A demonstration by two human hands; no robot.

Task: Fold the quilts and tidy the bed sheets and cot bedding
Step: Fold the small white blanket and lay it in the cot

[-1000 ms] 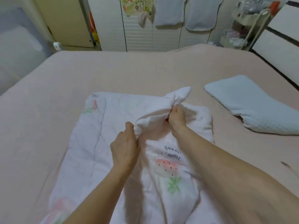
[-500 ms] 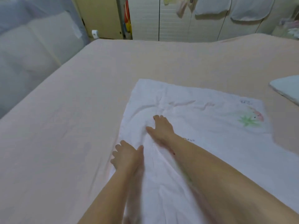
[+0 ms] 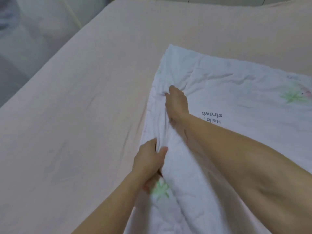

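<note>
Wide bed (image 3: 84, 115) under a pale pink sheet, filling most of the view from 7 o'clock up to 1 o'clock, lightly creased but lying flat. Beyond its left edge, at 10 to 11 o'clock, a blurred grey-white padded surface, too soft to identify.

Spread over the right half, from 1 o'clock down to 6 o'clock: white cot quilt (image 3: 236, 92) printed with faint strawberries, green leaves and small upside-down lettering. Far corner flat on the sheet at about 12 o'clock; left edge gathered into a raised ridge running toward 6 o'clock.

On that ridge, two bare forearms reaching in from 5 and 6 o'clock. Right hand (image 3: 177, 102) near centre, fingers curled into the bunched cloth, grip closed on the quilt's edge. Left hand (image 3: 150, 159) lower, at about 6 o'clock, thumb and fingers pinching the same ridge, grip likewise closed on the quilt.

Judged early in the job: no finished fold yet visible, quilt mostly opened out, edge only taken up as if to begin folding. Left to do: folding it down, then smoothing the sheet. Nothing lying in the path of a fold; plenty of bare sheet at 9 o'clock.
</note>
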